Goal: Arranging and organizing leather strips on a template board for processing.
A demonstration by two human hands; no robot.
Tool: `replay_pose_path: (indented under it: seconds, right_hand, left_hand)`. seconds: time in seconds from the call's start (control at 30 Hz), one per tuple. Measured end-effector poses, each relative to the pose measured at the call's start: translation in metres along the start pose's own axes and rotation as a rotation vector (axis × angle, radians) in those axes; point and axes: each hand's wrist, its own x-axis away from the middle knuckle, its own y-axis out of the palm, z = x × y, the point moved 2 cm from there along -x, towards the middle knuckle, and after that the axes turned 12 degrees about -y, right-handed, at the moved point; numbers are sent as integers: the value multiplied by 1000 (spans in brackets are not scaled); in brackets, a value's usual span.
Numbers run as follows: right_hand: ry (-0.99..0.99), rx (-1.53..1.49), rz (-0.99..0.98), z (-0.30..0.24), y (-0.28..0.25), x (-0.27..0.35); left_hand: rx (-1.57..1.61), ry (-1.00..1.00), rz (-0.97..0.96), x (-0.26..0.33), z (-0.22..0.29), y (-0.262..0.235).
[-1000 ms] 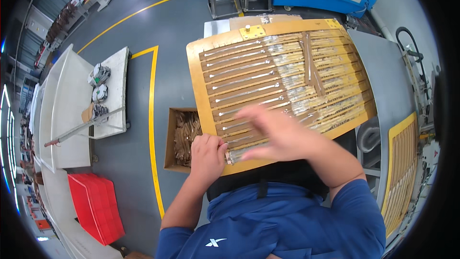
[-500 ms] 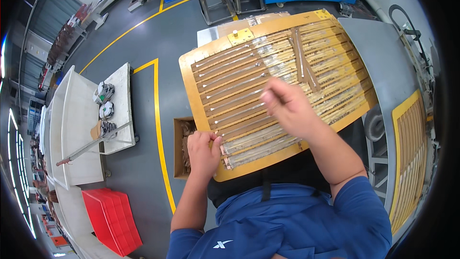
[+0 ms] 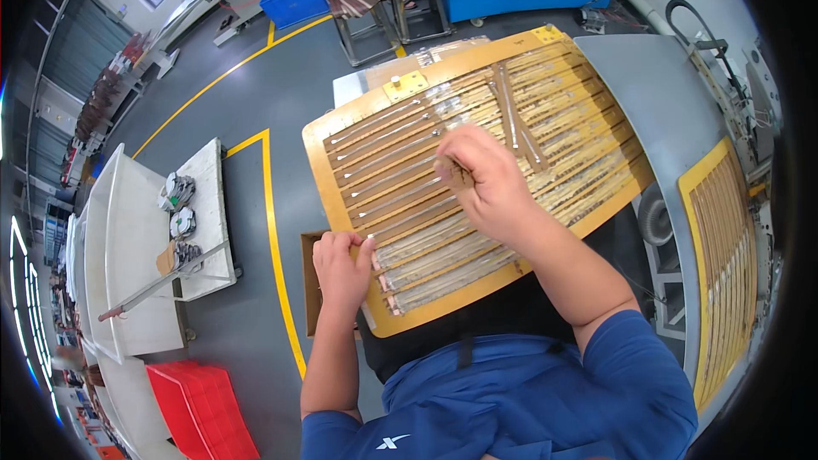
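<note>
Yellow-brown and flat, the wooden board (image 3: pixel 341 162) lies tilted in front of me, with rounded corners and many long shallow grooves running side by side across it. In the grooves lie thin pale strips (image 3: pixel 443 260), straight and narrow, some looking glossy as if wrapped in clear film. My left hand (image 3: pixel 342 266) rests at the near left edge of the board, the fingers curled over the rim and the thumb touching the ends of the lowest strips; it grips the board edge. My right hand (image 3: pixel 486 183) hovers over the middle of the board with the fingers pinched together on a small dark thin piece (image 3: pixel 456 172); what that piece is made of I cannot tell. Under the left edge of the board, a brown cardboard box (image 3: pixel 311 281) stands on the grey smooth floor (image 3: pixel 256 77), mostly hidden by my hand. To the right there is a grey metal desk (image 3: pixel 673 119) with a second slotted yellow board (image 3: pixel 724 247) on it. Far left stand a white desk (image 3: pixel 209 204) with small round metal parts and a red plastic crate (image 3: pixel 200 413). Yellow painted lines (image 3: pixel 273 221) cross the floor.
</note>
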Motion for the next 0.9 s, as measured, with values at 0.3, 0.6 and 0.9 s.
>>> replay_pose_path:
  seconds: [0.3, 0.6, 0.9]
  right_hand:
    - [-63, -30, -450, 14, 80, 19]
    - [100, -69, -167, 29, 5, -36]
    - [17, 27, -601, 31, 103, -22]
  left_hand:
    - [513, -119, -149, -8, 13, -7]
    - [209, -104, -15, -42, -22, 14]
    - [351, -59, -100, -47, 0, 8]
